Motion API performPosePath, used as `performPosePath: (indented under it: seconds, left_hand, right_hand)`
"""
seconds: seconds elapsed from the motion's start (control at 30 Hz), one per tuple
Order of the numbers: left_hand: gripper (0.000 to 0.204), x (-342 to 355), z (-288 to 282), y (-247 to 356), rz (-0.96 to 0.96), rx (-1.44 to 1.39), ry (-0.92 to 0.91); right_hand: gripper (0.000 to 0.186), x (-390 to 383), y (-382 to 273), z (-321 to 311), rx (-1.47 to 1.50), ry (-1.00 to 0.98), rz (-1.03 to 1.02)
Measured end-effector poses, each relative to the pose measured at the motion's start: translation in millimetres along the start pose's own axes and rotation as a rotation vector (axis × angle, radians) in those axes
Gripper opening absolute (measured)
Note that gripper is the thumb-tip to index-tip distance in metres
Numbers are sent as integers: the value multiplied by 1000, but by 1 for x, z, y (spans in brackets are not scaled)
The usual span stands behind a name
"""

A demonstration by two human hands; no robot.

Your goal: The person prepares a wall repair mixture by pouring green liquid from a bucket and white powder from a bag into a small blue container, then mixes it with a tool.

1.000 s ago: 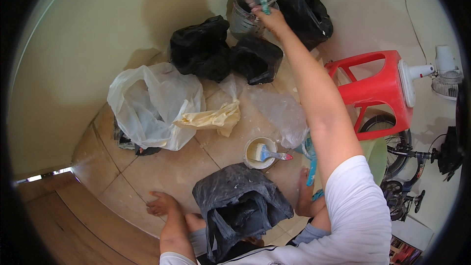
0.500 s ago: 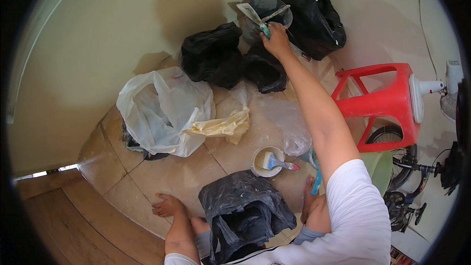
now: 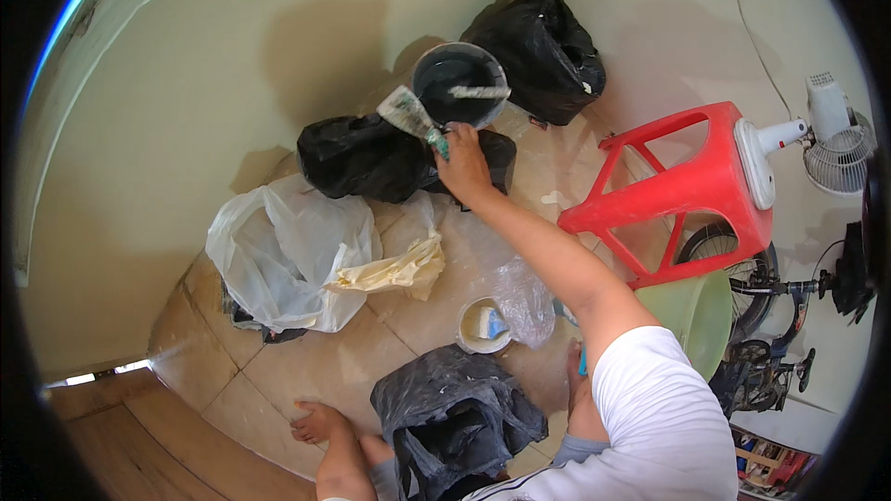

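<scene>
My right hand [image 3: 462, 160] grips the green handle of a putty knife [image 3: 407, 113], whose blade is smeared with pale material. The blade is at the near-left side of a grey bucket [image 3: 440, 63], which has a pale stick [image 3: 479, 92] across its top. Crumpled black bags [image 3: 348, 153] lie just below that hand. My left hand [image 3: 316, 420] rests open on the tiled floor at the lower left. A grey-black bag [image 3: 432, 385] sits between my legs, beside a small tub [image 3: 476, 340] with a blue paintbrush [image 3: 494, 323] in it.
White [image 3: 274, 250] and clear [image 3: 524, 301] plastic bags, crumpled cream material [image 3: 404, 264] and an upright black bag [image 3: 543, 51] surround the tubs. A red stool [image 3: 668, 227], green basin [image 3: 675, 327], fan [image 3: 831, 156] and bicycle [image 3: 761, 353] stand right. A wooden door [image 3: 139, 436] is lower left.
My right hand has brought the putty knife from over the bucket's mouth toward its near-left side and closer to me. The camera's view has shifted. My left hand stays on the floor.
</scene>
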State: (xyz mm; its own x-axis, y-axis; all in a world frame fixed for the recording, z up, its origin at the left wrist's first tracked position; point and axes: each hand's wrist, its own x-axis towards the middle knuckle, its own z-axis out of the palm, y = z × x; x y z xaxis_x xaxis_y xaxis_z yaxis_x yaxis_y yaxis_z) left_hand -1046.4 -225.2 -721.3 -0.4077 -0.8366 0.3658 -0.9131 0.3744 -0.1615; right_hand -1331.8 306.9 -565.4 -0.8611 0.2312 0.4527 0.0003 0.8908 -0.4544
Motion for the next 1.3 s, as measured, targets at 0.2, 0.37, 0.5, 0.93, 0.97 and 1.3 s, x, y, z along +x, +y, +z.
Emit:
performPosePath:
  seconds: [0.2,0.37,0.5,0.93,0.97,1.3]
  left_hand:
    - [73,4,2,-3,23,20,-26]
    - [72,2,12,-8,22,25,31]
    - [72,3,12,-10,30,29,38]
    - [72,-2,-1,1,21,-28,-41]
    - [72,0,-3,-1,22,-42,-52]
    - [80,-4,-2,2,16,-118,11]
  right_hand:
    - [38,-14,-9,0,-10,-38,30]
    - [38,-19,-11,-2,-26,-27,-4]
    - [35,2,-1,-2,-15,47,-23]
    - [32,40,27,-51,-54,46,-31]
    - [31,35,16,-56,-31,13,19]
    - [43,-31,10,-170,-109,-435,143]
